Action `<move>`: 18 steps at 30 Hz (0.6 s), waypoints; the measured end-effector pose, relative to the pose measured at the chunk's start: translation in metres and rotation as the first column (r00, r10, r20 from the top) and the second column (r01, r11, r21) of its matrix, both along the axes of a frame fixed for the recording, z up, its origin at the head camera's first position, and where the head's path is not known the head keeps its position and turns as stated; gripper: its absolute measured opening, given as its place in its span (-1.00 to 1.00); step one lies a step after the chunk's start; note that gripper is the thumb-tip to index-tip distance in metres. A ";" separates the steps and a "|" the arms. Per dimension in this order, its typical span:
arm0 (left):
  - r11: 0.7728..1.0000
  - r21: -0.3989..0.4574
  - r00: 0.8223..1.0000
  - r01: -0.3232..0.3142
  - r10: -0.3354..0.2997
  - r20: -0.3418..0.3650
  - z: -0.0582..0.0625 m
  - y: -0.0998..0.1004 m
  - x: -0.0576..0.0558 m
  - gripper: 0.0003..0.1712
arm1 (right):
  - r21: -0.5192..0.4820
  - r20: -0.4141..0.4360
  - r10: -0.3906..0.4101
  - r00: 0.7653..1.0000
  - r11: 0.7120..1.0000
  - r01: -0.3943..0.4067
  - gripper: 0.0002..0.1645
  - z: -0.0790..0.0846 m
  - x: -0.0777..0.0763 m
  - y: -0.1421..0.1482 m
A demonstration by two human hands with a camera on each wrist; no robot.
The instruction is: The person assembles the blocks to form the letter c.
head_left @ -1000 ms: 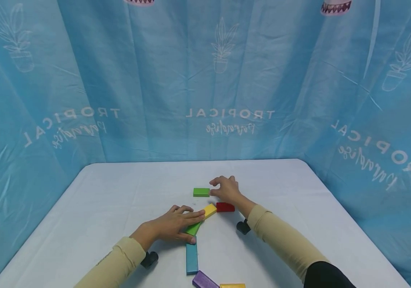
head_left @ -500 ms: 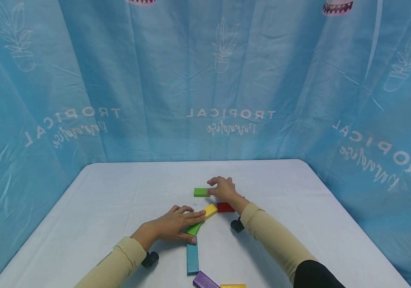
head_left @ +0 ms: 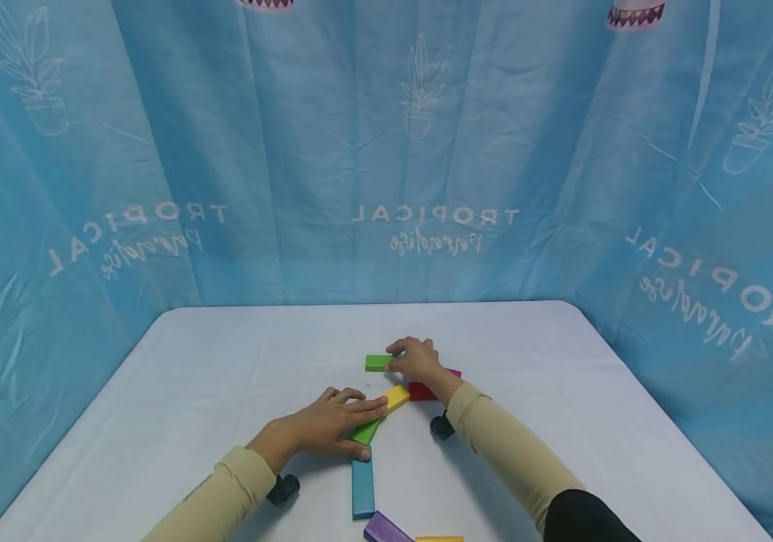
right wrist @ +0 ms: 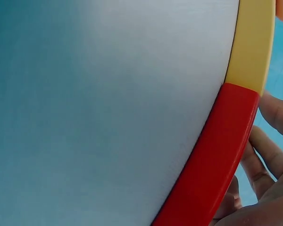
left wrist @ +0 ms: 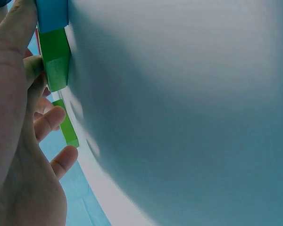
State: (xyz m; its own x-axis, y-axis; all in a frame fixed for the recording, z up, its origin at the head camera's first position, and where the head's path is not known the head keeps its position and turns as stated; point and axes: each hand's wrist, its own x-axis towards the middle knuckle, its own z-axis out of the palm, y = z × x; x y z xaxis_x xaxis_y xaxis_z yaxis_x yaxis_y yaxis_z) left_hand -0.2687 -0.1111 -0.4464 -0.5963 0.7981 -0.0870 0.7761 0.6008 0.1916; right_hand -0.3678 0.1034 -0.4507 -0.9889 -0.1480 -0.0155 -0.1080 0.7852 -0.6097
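Note:
My left hand [head_left: 335, 421] rests with extended fingers on a row of flat blocks. Its fingertips lie on a yellow block [head_left: 397, 397], and its thumb is at the end of a blue block [head_left: 362, 489]. Between these, a green block [head_left: 366, 431] is partly under the hand. Farther back, my right hand [head_left: 418, 360] holds the right end of another green block [head_left: 376, 363], thumb in front and index finger behind. Below that wrist lies a red block [right wrist: 212, 150], touching the yellow one end to end. In the right wrist view the fingertips are partly hidden.
A purple block [head_left: 386, 527] lies slanted below the blue one, with another yellow block [head_left: 439, 539] at the frame's bottom edge. A magenta block [head_left: 454, 373] shows partly behind the right wrist. All lie on a white table [head_left: 223, 361] before a blue curtain [head_left: 291, 150].
My right hand has shifted slightly left and down, its thumb and index finger coming around the far green block's end. The magenta block has come into sight. My left hand stays put.

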 end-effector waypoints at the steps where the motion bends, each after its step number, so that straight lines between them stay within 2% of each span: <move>1: 1.000 0.000 1.000 0.000 0.000 -0.002 0.000 0.000 0.000 -0.12 | 0.001 0.000 0.000 1.000 1.000 0.000 -0.58 0.000 0.000 0.000; 8: 1.000 0.001 1.000 0.011 -0.011 -0.020 0.001 0.000 0.001 -0.12 | 0.026 -0.009 0.023 1.000 0.999 -0.023 -0.59 -0.001 0.000 -0.001; 18: 1.000 0.003 1.000 0.009 -0.009 -0.012 0.001 0.000 0.001 -0.13 | 0.045 0.020 -0.003 1.000 0.999 0.002 -0.60 0.000 0.001 -0.002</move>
